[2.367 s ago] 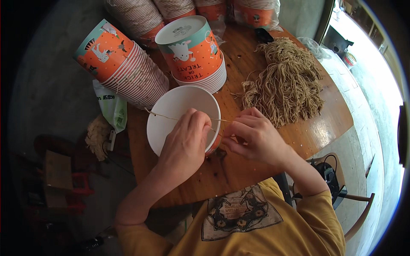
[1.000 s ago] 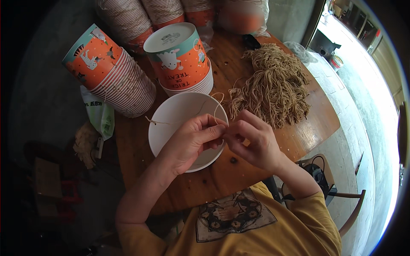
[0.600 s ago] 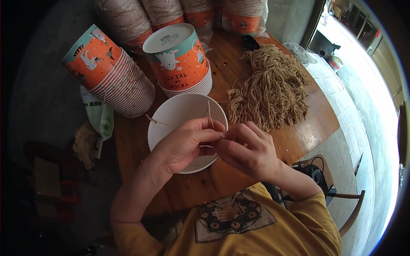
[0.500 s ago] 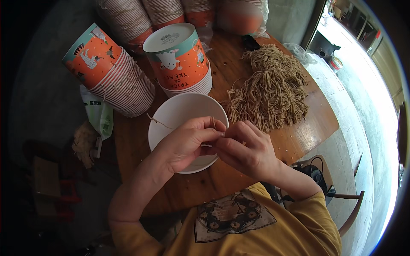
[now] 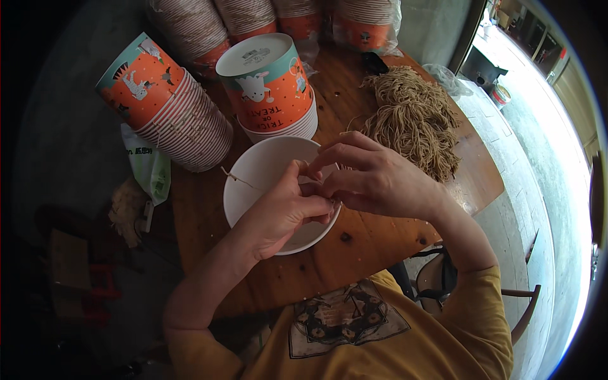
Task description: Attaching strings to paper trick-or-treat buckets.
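Observation:
A white paper bucket (image 5: 250, 161) stands mouth up on the table in front of me. A thin tan cord (image 5: 240, 181) sticks out past its left rim and runs across the inside toward my hands. Over the bucket's right side, my left hand (image 5: 282, 209) is closed, thumb and fingers pinched on the cord. My right hand (image 5: 386, 180) meets it from the right at the rim, its fingers bent and pinching in the same spot. Bits of cord show beside the right fingers. The fingers hide the exact grip and part of the rim.
A heap of tan cords (image 5: 418, 120) lies on the wooden table (image 5: 373, 247) at the right. Beyond the bucket stands an upside-down stack of orange printed buckets (image 5: 272, 92); another stack (image 5: 180, 117) leans at the left. Bagged bucket stacks (image 5: 364, 28) line the back. A chair (image 5: 522, 316) is at lower right.
My right hand has lifted and turned, its fingers now arching over the rim from above. My left thumb and fingers have shifted slightly; the bucket has hardly moved.

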Action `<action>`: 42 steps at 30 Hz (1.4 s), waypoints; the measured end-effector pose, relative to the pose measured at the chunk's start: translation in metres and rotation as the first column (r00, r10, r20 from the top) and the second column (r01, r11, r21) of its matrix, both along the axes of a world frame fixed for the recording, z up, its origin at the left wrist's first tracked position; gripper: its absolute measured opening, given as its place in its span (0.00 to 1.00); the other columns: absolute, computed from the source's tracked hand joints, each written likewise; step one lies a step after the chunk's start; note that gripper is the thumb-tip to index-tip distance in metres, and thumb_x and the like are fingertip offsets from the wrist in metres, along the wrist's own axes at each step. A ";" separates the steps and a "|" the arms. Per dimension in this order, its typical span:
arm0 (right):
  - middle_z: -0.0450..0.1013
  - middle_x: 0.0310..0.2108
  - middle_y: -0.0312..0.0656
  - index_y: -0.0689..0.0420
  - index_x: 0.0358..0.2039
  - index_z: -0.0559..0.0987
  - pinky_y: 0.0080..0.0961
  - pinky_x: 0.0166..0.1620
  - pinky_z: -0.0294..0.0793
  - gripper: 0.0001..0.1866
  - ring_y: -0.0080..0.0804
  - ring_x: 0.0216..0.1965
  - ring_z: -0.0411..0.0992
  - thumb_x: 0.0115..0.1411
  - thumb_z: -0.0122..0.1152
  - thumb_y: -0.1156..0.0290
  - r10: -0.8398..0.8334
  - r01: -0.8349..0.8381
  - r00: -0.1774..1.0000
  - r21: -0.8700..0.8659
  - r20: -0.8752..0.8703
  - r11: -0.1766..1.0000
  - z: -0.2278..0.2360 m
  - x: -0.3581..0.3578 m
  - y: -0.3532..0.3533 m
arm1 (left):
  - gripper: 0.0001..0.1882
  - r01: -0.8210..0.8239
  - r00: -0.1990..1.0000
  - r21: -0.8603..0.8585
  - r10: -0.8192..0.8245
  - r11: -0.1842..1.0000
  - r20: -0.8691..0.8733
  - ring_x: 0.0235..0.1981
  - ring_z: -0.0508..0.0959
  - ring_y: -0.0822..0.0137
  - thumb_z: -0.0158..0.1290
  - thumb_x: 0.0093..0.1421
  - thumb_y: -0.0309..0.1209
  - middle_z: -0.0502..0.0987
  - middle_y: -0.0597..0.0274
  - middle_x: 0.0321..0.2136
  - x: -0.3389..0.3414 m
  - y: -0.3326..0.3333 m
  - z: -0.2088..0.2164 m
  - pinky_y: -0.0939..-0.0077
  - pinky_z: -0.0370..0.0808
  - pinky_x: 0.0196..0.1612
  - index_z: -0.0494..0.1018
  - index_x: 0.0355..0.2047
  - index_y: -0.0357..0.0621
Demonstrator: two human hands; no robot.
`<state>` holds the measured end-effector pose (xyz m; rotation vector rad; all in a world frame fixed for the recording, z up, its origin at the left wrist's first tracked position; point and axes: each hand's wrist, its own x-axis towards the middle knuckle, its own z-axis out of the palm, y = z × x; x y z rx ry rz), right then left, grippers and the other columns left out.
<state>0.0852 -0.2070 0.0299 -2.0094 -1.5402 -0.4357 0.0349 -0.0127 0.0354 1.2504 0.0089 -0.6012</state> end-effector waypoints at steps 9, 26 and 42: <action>0.70 0.44 0.38 0.57 0.28 0.75 0.34 0.50 0.68 0.08 0.39 0.48 0.67 0.45 0.63 0.78 0.064 -0.065 0.992 -0.009 -0.105 0.998 0.004 0.006 0.001 | 0.24 0.036 0.999 0.087 -0.040 0.996 0.035 0.31 0.73 0.71 0.52 0.53 0.18 0.72 0.57 0.34 0.000 0.002 0.001 0.79 0.72 0.36 0.55 0.48 0.36; 0.68 0.31 0.43 0.59 0.20 0.69 0.23 0.33 0.67 0.04 0.32 0.31 0.67 0.47 0.51 0.74 0.378 -0.113 0.478 0.372 -0.793 0.921 -0.014 -0.004 -0.008 | 0.18 0.113 0.990 0.136 -0.123 0.984 0.066 0.33 0.75 0.72 0.51 0.57 0.21 0.73 0.58 0.31 -0.003 0.006 0.001 0.77 0.73 0.39 0.58 0.46 0.38; 0.70 0.28 0.42 0.58 0.29 0.74 0.34 0.33 0.73 0.09 0.39 0.30 0.73 0.53 0.62 0.68 -0.282 0.299 0.787 -0.061 -0.548 0.952 0.000 -0.039 0.001 | 0.15 0.028 0.991 0.244 -0.060 0.969 0.122 0.39 0.75 0.71 0.53 0.58 0.21 0.72 0.59 0.37 -0.004 0.009 -0.003 0.77 0.75 0.44 0.60 0.43 0.41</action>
